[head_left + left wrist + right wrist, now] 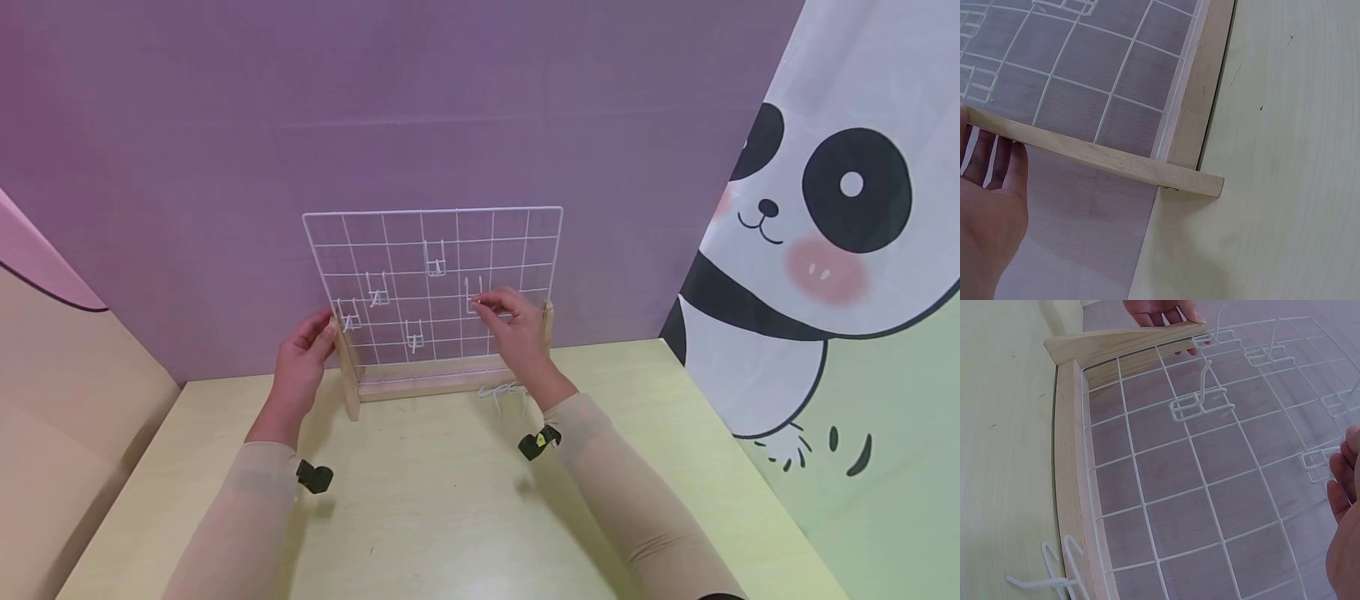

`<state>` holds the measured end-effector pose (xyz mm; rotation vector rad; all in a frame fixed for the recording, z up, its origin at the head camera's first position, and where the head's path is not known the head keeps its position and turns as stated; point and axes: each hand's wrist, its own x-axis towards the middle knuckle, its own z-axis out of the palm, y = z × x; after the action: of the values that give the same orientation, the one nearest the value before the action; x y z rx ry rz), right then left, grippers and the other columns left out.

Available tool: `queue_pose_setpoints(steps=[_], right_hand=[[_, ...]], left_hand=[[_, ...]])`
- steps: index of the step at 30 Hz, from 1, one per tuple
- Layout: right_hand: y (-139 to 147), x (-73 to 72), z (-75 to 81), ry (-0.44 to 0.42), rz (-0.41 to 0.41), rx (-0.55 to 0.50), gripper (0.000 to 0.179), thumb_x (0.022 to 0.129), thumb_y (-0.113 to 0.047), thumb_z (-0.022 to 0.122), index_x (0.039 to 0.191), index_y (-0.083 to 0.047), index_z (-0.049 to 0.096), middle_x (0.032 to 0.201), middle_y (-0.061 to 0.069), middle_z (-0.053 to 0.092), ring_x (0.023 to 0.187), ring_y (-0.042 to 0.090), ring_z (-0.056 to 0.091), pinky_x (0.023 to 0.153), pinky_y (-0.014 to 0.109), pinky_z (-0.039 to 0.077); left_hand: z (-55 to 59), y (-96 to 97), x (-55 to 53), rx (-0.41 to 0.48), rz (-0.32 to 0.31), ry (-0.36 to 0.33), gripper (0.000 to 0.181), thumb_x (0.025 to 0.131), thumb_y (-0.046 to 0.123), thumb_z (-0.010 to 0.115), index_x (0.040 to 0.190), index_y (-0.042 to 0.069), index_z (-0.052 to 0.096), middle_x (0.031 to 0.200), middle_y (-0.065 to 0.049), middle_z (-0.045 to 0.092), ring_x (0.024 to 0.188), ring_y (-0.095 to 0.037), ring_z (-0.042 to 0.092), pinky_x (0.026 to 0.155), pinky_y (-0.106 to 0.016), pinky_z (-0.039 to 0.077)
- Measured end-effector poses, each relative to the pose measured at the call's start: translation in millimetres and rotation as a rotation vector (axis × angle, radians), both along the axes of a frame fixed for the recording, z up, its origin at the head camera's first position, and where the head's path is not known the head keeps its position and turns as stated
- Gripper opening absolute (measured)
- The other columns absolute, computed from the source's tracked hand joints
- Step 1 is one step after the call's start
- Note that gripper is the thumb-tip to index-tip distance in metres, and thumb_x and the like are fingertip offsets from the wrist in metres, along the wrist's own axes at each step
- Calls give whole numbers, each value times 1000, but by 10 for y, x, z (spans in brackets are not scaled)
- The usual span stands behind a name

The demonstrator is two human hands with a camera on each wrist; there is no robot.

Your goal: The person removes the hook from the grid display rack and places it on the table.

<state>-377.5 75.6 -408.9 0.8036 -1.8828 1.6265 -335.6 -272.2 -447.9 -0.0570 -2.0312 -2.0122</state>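
Observation:
A white wire grid panel (435,211) stands upright in a wooden stand (420,388). My left hand (303,360) holds the upper end of the stand's left post (1085,149), thumb on one side and fingers on the other. At the right half of the grid, my right hand (522,335) pinches a white wire hook (1315,464) between thumb and fingers. That hook lies against the grid wires, partly hidden by the fingers. Several similar hooks hang on the grid, among them an upper one (436,267) and a lower one (1188,407).
Loose white hooks (504,390) lie on the pale wooden table (420,500) by the stand's base, below my right hand. Behind the grid hangs a purple backdrop (420,150). A panda-printed cloth (847,350) covers the right side.

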Motion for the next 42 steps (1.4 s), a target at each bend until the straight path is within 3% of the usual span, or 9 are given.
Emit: queue_pose_setpoints(steps=[7,15,26,31,42], right_hand=[[-5,30,23,20,6,-25,10,96,10,80,104,4,82,100,14,77,85,15,67,74,16,57],[22,46,27,38,26,-18,13,95,11,80,105,3,82,99,16,77,86,14,67,76,17,58],[71,137,-10,-34,41,62,9,100,2,80,108,3,82,101,15,76,90,17,66,74,18,56],[90,151,-61,-13,47,96,8,98,5,81,106,4,81,98,14,76,87,19,68,76,20,58],[146,169,-156,-39,64,180,10,99,4,81,108,2,83,96,7,76,88,20,69,77,20,60]], left_hand=[[6,-2,5,-11,-3,5,51,117,25,58,162,3,53,156,-6,59,141,-11,56,123,-31,45],[10,3,-10,-9,10,-13,51,118,22,56,163,0,50,157,-11,57,139,-9,56,125,-34,44],[-13,-10,-34,10,8,-7,51,117,21,57,163,0,50,149,-1,61,137,-7,57,123,-31,44],[-6,2,-35,31,8,-2,50,117,20,59,161,-2,52,144,2,64,133,-7,59,122,-30,46],[-3,-9,-22,9,2,3,50,118,19,56,163,-2,49,156,-13,57,135,-7,57,122,-30,45]])
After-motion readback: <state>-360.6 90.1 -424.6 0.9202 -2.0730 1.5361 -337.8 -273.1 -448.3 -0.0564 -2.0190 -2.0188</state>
